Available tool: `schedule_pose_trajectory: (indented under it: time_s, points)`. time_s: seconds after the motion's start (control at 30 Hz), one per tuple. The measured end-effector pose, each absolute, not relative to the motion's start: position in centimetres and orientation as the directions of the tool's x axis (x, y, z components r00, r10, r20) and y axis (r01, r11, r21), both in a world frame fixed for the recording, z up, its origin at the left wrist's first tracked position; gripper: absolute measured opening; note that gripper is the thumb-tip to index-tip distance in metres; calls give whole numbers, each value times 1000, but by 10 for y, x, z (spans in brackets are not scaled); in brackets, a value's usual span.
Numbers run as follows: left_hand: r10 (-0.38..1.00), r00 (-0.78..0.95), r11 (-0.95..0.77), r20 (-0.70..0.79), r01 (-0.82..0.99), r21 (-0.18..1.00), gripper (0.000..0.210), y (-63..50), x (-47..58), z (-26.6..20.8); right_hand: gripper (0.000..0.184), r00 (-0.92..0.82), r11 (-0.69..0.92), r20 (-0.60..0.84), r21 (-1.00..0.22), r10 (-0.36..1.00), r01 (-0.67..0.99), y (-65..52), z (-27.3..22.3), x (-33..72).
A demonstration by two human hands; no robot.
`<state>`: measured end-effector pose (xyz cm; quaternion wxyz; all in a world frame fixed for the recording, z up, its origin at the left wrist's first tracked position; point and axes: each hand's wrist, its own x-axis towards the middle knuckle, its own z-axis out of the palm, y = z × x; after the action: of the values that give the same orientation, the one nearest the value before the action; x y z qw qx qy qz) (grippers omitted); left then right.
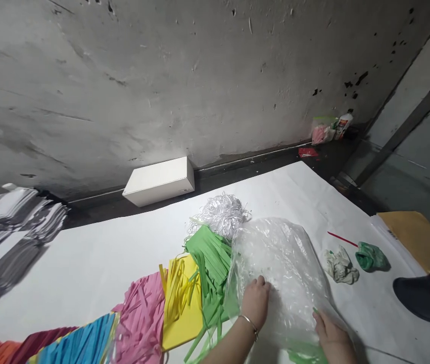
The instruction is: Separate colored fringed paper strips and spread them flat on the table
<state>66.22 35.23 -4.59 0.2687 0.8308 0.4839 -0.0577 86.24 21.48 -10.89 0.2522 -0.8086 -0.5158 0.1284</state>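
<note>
A clear plastic bag [281,253] with white, crinkled contents lies in front of me, and green strips show at its near end. My left hand [256,303], with a bracelet at the wrist, has its fingers curled against the bag's left part. At the near right edge, my right hand [332,333] pinches the bag, with a bit of green beside the thumb. Left of the bag lie bundles of cut strips: green [210,258], yellow [184,323], pink [142,313] and blue [80,344]. Behind them sits a tangle of white string [222,215].
A white box [157,182] stands by the wall. Stacked papers [17,227] are at left. On the right lie a crumpled whitish glove or cloth [341,265], a green one [372,257], a red stick [341,238], a brown envelope [421,242] and a dark shoe [423,298].
</note>
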Motion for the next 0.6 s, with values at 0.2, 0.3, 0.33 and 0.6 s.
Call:
schedule_pose_trajectory:
  time_s: [0.2,0.3,0.33,0.6]
  points:
    - [813,502,-328,-295,813,481,36,349,642,-36,51,373,-354,-111,-639,921,684,211,-108,862]
    - [842,474,-256,-257,771,584,33,348,641,-35,52,339,-303,-80,-668,937,679,214,-102,850]
    - [843,469,-236,-262,762,603,32,348,642,-36,52,336,-281,-51,-671,941,686,216,-99,846]
    - [828,482,-232,-288,761,606,39,348,638,-40,56,275,-160,99,-610,956,776,228,-87,834]
